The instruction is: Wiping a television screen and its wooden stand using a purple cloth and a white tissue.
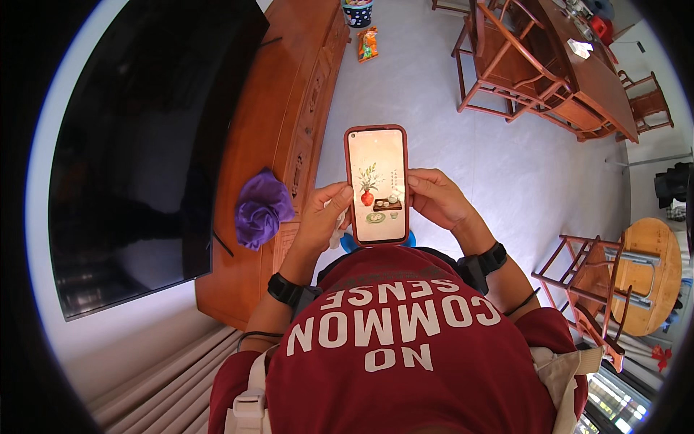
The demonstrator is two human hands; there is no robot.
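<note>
A smartphone [378,184] in a dark red case is held upright before my belly. Its lit screen shows a painting of a red vase, a tea tray and a green plate. My left hand [323,214] grips the phone's left edge, thumb on the side, with a crumpled white tissue-like piece [337,230] also showing under the fingers. On the right edge, my right hand [438,196] pinches the case between thumb and fingers. Each wrist wears a black strap with a small box. Behind the phone's lower end, bits of blue footwear [348,242] peek out.
To the left, a purple cloth [263,210] lies on a carved wooden cabinet [255,135] below a large dark television [146,152]. An orange snack packet [367,44] lies on the grey floor beside a patterned bin [358,13]. Wooden chairs [509,81], a long table [602,81] and a folded round table [653,271] stand right.
</note>
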